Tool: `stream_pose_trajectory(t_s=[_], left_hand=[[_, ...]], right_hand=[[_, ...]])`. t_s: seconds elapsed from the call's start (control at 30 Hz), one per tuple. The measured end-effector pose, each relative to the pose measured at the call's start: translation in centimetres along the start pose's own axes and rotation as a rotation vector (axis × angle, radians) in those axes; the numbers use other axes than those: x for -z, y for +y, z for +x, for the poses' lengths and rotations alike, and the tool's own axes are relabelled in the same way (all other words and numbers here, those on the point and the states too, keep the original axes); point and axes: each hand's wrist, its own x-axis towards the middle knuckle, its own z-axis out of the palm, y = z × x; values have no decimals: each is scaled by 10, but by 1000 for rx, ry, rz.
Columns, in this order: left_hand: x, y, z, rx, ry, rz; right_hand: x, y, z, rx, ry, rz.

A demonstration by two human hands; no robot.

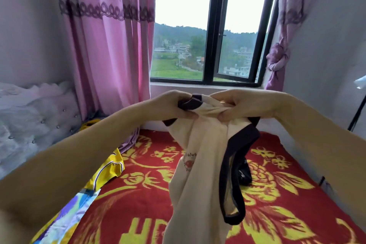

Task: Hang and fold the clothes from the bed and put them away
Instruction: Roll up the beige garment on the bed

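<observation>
Left hand: pinches top edge.
Right hand: pinches same edge.
Top axis: hangs vertically below hands, over bed.

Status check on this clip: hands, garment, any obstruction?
Left hand and right hand both gripping cream shirt, held up over bed. Yellow garment lies left. Nothing obstructing.

cream shirt dark-trimmed, red-yellow floral blanket

We see a soft, matt cream cloth garment with dark ribbed trim, a fuzzy red blanket on the bed, sheer pink curtains, and a tufted padded headboard.
</observation>
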Motion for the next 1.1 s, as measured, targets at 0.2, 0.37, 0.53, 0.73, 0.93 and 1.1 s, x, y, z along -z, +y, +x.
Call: stream_pose_trajectory(t_s=[0.2, 0.37, 0.53, 0.73, 0.93, 1.1], left_hand=[[22, -6, 2, 30, 6, -202], [7, -34, 47, 132, -74, -56], [-11, -89, 97, 200, 61, 256], [10, -93, 109, 66, 468, 587], [2, -79, 73, -159, 501, 561], [-101, -100, -9, -254, 277, 390]], right_hand=[[25, 18, -32, -149, 123, -233], [19, 73, 16, -327, 345, -257], [5, 136, 87, -342, 642, -318], [33, 137, 120, -123, 957, -469], [36, 127, 93, 111, 951, -467], [-50, 169, 53, 13, 496, -371]])
